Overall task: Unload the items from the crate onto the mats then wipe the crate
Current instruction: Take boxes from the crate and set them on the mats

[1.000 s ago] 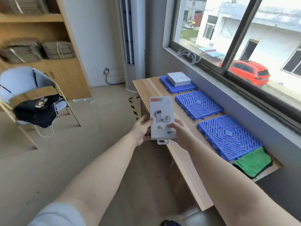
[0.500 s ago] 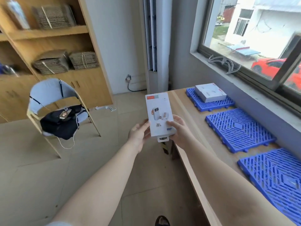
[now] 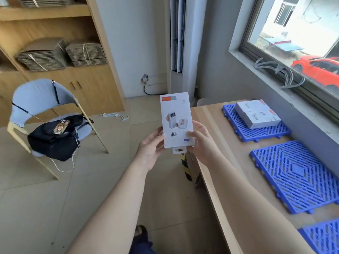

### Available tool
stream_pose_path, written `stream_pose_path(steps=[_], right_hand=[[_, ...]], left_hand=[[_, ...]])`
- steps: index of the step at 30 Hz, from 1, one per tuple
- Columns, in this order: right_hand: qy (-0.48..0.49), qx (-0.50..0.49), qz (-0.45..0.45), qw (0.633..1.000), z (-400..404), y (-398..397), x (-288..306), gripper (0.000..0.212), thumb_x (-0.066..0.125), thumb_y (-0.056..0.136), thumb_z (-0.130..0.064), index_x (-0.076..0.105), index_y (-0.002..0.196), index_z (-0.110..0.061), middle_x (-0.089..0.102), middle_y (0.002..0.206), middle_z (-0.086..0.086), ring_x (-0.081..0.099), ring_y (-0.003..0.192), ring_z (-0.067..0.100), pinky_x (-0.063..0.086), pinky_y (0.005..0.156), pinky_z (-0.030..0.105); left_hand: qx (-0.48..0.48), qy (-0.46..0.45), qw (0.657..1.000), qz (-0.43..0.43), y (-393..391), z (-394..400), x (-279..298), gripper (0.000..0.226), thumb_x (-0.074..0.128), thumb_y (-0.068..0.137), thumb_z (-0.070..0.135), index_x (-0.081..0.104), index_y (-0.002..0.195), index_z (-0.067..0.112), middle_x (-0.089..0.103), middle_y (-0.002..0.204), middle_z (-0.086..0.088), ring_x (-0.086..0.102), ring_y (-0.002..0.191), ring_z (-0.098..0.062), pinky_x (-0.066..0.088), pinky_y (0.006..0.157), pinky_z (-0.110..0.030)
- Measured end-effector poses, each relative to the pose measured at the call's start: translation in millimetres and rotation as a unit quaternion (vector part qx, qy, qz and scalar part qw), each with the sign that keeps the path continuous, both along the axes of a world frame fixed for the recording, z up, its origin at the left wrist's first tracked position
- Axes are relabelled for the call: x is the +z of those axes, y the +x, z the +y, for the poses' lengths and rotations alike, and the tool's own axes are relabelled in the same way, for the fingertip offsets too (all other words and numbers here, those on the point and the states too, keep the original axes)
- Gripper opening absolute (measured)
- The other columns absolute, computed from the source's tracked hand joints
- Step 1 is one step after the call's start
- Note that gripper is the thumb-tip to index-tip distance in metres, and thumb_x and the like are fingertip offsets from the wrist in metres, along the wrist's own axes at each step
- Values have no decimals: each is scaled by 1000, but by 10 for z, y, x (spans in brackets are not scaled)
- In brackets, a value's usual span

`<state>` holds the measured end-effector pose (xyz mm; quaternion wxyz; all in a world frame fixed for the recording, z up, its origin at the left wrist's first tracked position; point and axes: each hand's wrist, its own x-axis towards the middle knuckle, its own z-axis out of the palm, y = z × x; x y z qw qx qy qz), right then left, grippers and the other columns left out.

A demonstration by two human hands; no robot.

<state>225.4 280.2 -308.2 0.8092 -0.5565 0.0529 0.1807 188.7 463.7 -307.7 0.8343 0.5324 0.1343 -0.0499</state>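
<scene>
both hands hold one white power-bank box [image 3: 176, 120] upright, in the air over the floor, just left of the wooden surface [image 3: 216, 143]. left hand [image 3: 152, 150]: grip closed on the box's lower left edge, thumb on the printed front, fingers behind. right hand [image 3: 201, 142]: grip closed on the lower right edge, thumb across the front near the blue label, fingers behind the box. a hang tab sticks out under the box between the two hands.

on the surface, along the window wall: far blue mat [image 3: 256, 125] carries a white box [image 3: 257, 116], lying flat. middle blue mat [image 3: 295, 178] lies nearer, apart from the far one. a third blue mat [image 3: 324, 237] shows only partly at the lower right corner. crate not in view.

left of the hands: a chair [image 3: 36, 99] with a black bag [image 3: 55, 140] on its seat, a phone [image 3: 61, 127] lying on the bag. behind it a wooden shelf unit [image 3: 99, 52] with bundles of flat cardboard [image 3: 60, 54].
</scene>
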Motion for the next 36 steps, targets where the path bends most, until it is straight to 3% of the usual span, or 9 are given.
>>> stream_pose_path(steps=[5,10,12,18,23,26,29,32,36], right_hand=[[-68,-40,-4,997,165,528,-29,42,56,90,-5,54,127,-25,73,107,8,70,97,26,58,82,47],[-77,-117,12,990,354,1202,-30,44,55,89,-2,53,126,-25,72,109,7,70,97,22,58,79,41],[-79,-149,35,985,408,1451,-5,42,56,90,-2,53,124,-25,72,109,7,71,93,18,58,74,35],[-77,-246,78,963,409,2059,-95,42,62,88,-6,56,123,-30,72,111,4,71,95,16,59,79,38],[-73,-325,121,935,81,2276,-209,38,60,92,-12,57,123,-34,72,111,-4,66,108,19,56,89,42],[-62,-369,104,921,-272,2413,-207,41,56,94,-8,58,126,-33,70,116,-3,66,109,18,54,87,37],[-43,-403,69,912,-665,2557,-157,44,54,94,-3,57,131,-26,71,117,1,67,108,20,54,85,36],[-34,-424,46,904,-1037,2672,-47,42,50,94,4,59,128,-18,68,122,4,67,108,23,57,85,39],[-68,-447,24,892,-1489,2886,132,39,53,93,5,61,125,-15,63,128,-1,68,101,17,60,73,32]], left_hand=[[-55,86,994,-23,719,219,-186,37,56,97,8,62,132,21,71,120,1,68,106,-19,53,86,-33],[-108,93,990,-1,1706,360,-207,34,54,98,13,64,125,31,73,113,2,68,92,-14,49,73,-25],[-138,102,985,6,2102,403,-182,34,55,97,13,66,122,33,72,115,2,66,97,-16,48,73,-25],[-227,124,966,4,3091,338,-245,33,55,98,14,67,117,39,73,114,3,66,99,-17,49,79,-30],[-311,140,940,-14,3621,-82,-306,32,56,98,18,67,116,42,74,111,6,64,96,-16,50,73,-28],[-377,140,915,-34,3933,-482,-278,31,59,97,22,66,118,43,71,119,7,62,113,-21,52,83,-34],[-403,131,905,-35,4193,-940,-241,36,59,97,22,60,132,33,69,123,5,62,118,-21,52,86,-34],[-436,115,892,-23,4369,-1340,-143,42,58,98,19,54,140,24,69,125,3,66,111,-15,54,94,-40],[-456,97,885,-5,4670,-1808,25,39,55,98,10,58,134,23,73,114,2,70,97,-15,51,95,-47]])
